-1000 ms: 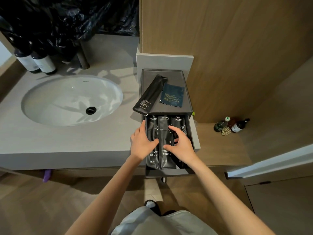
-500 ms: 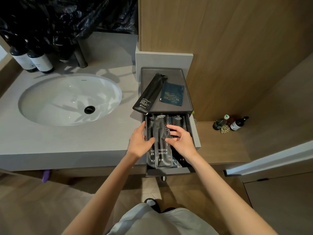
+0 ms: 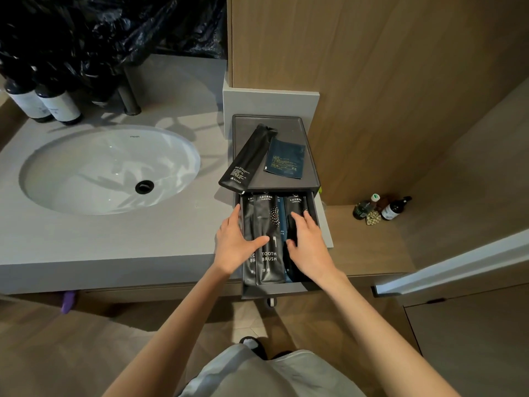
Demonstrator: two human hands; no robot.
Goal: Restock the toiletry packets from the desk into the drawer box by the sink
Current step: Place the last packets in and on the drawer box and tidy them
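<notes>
Bottles [image 3: 43, 103] with pale labels too blurred to read stand far left of your hands, at the back of the counter, and the white sink [image 3: 110, 170], with small grey lettering on its rim that you cannot make out, lies between them and the drawer box [image 3: 310, 156]. Your left hand [image 3: 236, 243] rests flat and open at the left edge of the pulled-out drawer [image 3: 272, 290], fingers along the leftmost packet and thumb across the middle toothbrush packet [image 3: 267, 224], which reads "TOOTH BRUSH" just right of your thumb. Beyond your fingertips, on the box's top, a long black packet [image 3: 247, 160] lies tilted, touching a dark blue sachet [image 3: 284, 159]; their print is too small to read. Your right hand [image 3: 310, 246] lies spread, gripping nothing, on the rightmost black packet [image 3: 296, 206]. Well right of it, small bottles [image 3: 382, 207] stand on the wooden ledge.
</notes>
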